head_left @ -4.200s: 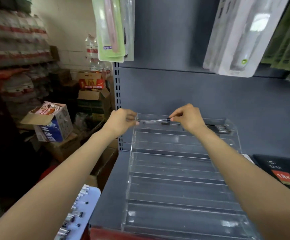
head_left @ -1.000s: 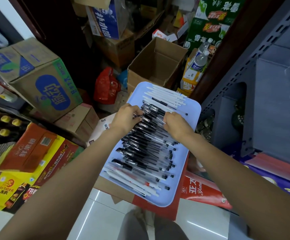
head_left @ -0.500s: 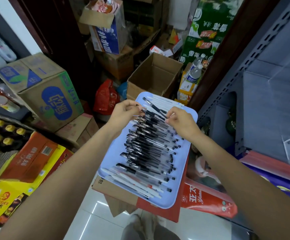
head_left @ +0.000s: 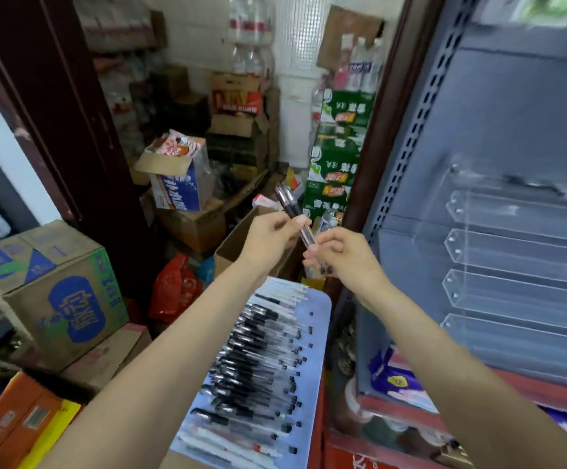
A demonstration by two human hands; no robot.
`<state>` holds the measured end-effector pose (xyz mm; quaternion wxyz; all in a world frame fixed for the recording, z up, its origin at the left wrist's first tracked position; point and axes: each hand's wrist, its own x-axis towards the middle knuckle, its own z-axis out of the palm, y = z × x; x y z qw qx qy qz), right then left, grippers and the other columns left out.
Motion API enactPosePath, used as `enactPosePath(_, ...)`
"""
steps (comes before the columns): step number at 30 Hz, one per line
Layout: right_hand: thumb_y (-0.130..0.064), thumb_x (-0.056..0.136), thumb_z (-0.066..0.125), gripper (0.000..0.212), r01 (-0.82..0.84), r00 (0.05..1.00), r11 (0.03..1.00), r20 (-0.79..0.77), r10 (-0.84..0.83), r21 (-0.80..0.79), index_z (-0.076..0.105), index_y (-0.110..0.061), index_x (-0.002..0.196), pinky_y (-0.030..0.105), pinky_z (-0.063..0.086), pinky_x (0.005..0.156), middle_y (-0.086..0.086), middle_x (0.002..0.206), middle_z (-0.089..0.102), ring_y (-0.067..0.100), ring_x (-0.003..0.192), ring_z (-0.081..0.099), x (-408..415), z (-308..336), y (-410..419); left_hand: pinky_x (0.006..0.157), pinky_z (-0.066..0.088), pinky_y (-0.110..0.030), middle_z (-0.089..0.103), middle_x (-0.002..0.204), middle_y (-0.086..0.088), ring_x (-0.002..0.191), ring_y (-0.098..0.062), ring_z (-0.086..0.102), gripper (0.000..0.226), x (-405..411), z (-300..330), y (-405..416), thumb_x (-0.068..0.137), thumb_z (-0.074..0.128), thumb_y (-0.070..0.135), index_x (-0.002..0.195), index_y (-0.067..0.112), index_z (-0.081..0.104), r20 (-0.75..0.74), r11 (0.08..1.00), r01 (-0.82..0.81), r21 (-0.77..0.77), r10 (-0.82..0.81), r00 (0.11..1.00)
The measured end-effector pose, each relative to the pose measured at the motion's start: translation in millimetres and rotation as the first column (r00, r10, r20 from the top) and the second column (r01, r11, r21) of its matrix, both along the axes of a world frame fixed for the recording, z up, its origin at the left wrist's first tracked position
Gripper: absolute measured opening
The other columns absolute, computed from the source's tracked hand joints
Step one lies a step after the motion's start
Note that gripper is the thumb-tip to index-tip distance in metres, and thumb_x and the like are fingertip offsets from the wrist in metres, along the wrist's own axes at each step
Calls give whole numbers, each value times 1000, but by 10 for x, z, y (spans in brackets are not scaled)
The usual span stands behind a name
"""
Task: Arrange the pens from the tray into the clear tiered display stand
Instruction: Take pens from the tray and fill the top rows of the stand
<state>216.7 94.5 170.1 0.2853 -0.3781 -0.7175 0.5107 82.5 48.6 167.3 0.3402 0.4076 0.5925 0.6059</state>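
Both hands hold a small bunch of black-capped clear pens (head_left: pixel 296 216) in the air above the tray. My left hand (head_left: pixel 272 236) pinches the bunch near its upper, capped half. My right hand (head_left: pixel 341 253) grips the lower end, fingers curled round it. Below them the light-blue tray (head_left: pixel 321 333) carries several black and white pens (head_left: pixel 258 353) laid in rows. The clear tiered display stand (head_left: pixel 519 265) sits on the grey shelf at the right, with dark pens (head_left: pixel 529 182) blurred in its top tier.
Cardboard boxes (head_left: pixel 55 292) and drink cartons crowd the floor at left and behind the tray. A brown door frame (head_left: pixel 377 157) and the perforated shelf upright (head_left: pixel 407 140) stand between the tray and the stand. Red packaging (head_left: pixel 353 458) lies under the tray.
Both hands have lifted a few pens off the tray and raised them. The view has swung up and right, bringing the display stand into sight.
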Motion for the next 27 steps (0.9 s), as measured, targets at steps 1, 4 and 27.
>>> enactPosePath(1, -20, 90, 62, 6, 8, 998, 997, 61, -13, 78, 57, -17, 89, 23, 55, 72, -1, 80, 66, 9, 75, 64, 106, 75, 54, 76, 50, -34, 56, 86, -17, 83, -23, 53, 23, 77, 95, 45, 94, 53, 16, 88, -5, 62, -50, 1000, 13, 1, -13, 999)
enactPosePath(4, -31, 88, 62, 16, 86, 993, 969, 57, -102, 232, 55, -22, 99, 24, 48, 69, -7, 85, 60, 8, 79, 59, 512, 318, 254, 80, 55, -38, 66, 89, -17, 83, -26, 65, 18, 377, 352, 216, 96, 48, 13, 88, 0, 58, -224, 995, 100, -21, -102, 969)
enactPosePath(27, 1, 83, 64, 22, 389, 898, 892, -312, -311, 231, 67, -18, 73, 27, 55, 82, -1, 73, 69, 18, 75, 69, 3131, 1005, 2198, 83, 38, -39, 31, 99, -2, 103, -30, 44, 45, 2472, 1079, 1807, 100, 35, 16, 144, 13, 31, -934, 990, -143, 8, 58, 352)
